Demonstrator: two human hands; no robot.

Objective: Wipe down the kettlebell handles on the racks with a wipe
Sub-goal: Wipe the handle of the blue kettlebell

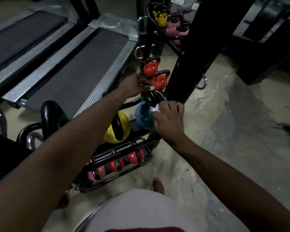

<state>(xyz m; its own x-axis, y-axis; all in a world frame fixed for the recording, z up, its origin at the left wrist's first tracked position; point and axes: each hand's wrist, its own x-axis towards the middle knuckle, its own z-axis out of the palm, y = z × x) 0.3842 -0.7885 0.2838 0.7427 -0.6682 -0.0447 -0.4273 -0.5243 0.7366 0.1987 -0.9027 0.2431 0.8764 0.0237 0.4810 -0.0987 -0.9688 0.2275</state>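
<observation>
A blue kettlebell [143,117] sits on the black rack [120,163], its dark handle [151,97] pointing up. My right hand [169,118] presses a white wipe [155,108] against that handle. My left hand [134,85] grips the top of the same handle just above. Beside it stands a yellow kettlebell [117,127]. Two orange kettlebells [155,75] rest further back on the rack. Several red and pink kettlebells [117,164] lie on the lowest shelf.
Two treadmills [70,71] lie to the left of the rack. A thick black post [191,47] rises just right of the kettlebells, with a metal ring [202,83] on it. Yellow and pink kettlebells [167,22] sit at the far top. Pale floor [224,131] spreads to the right.
</observation>
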